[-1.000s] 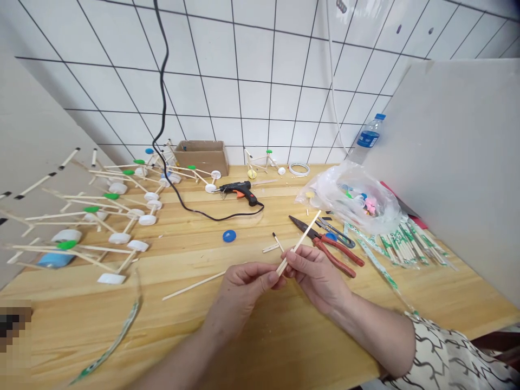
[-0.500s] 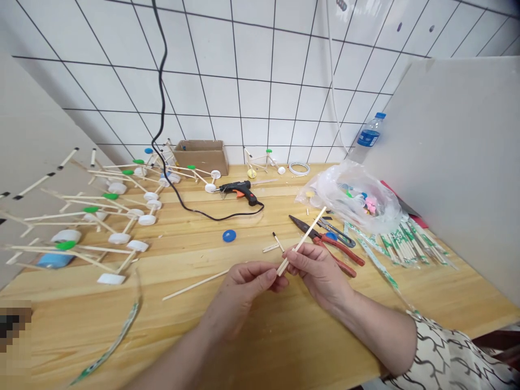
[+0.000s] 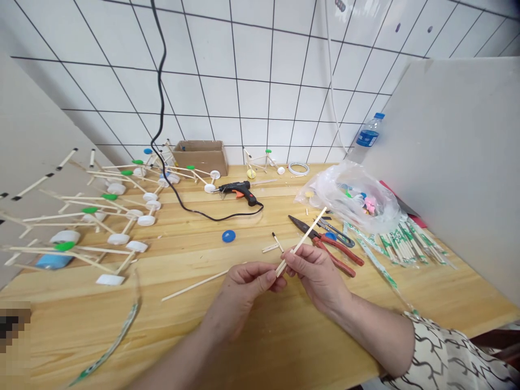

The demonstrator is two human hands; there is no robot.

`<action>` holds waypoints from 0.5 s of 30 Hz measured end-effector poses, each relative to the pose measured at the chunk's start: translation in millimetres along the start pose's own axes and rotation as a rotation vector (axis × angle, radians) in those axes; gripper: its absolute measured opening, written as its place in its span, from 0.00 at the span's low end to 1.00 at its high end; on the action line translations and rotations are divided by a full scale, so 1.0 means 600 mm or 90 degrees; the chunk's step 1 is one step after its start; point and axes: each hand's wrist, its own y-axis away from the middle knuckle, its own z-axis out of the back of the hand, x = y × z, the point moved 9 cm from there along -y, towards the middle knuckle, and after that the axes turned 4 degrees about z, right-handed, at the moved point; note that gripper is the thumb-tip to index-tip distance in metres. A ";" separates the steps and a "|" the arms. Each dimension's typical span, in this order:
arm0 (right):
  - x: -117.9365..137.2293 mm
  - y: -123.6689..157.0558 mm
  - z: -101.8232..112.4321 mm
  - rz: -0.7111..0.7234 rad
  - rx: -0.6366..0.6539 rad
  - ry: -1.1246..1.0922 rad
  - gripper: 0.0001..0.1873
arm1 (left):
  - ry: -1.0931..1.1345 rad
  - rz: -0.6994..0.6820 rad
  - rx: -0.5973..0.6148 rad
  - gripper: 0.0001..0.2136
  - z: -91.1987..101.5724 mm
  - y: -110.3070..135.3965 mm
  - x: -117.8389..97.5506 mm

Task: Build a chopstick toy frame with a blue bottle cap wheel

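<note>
Both hands meet over the front of the table and pinch thin wooden chopsticks [image 3: 311,229] held slantwise. My left hand [image 3: 249,286] is closed, thumb and fingers on the lower ends. Higher up, my right hand [image 3: 317,273] grips the same sticks; one reaches well past its fingers, a shorter piece seems to lie against it. Another loose chopstick [image 3: 195,285] rests on the wood left of my left hand. Just beyond the hands lie short stick pieces [image 3: 270,248], one joined piece with a black tip. Red-handled pliers [image 3: 329,246] and small snips [image 3: 339,232] lie right of them.
Several stick-built bicycle-like models [image 3: 117,238] with white cap wheels crowd the left. A black glue gun [image 3: 239,190] with its cord, a blue cap [image 3: 228,236] and a cardboard box [image 3: 202,158] stand behind. At right are a plastic bag [image 3: 349,195] of caps and wrapped chopsticks [image 3: 406,244].
The hands and the sticks between them have barely moved. The whole view has shifted very slightly.
</note>
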 end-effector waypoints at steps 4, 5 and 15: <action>-0.002 0.000 0.002 0.002 -0.004 0.000 0.11 | -0.001 -0.006 -0.006 0.06 0.000 0.000 -0.001; -0.002 0.000 0.002 0.004 -0.005 0.001 0.11 | -0.002 -0.007 -0.010 0.06 0.001 0.000 -0.001; -0.007 -0.002 0.000 -0.029 -0.010 -0.039 0.13 | 0.030 -0.012 0.000 0.08 -0.001 0.000 -0.003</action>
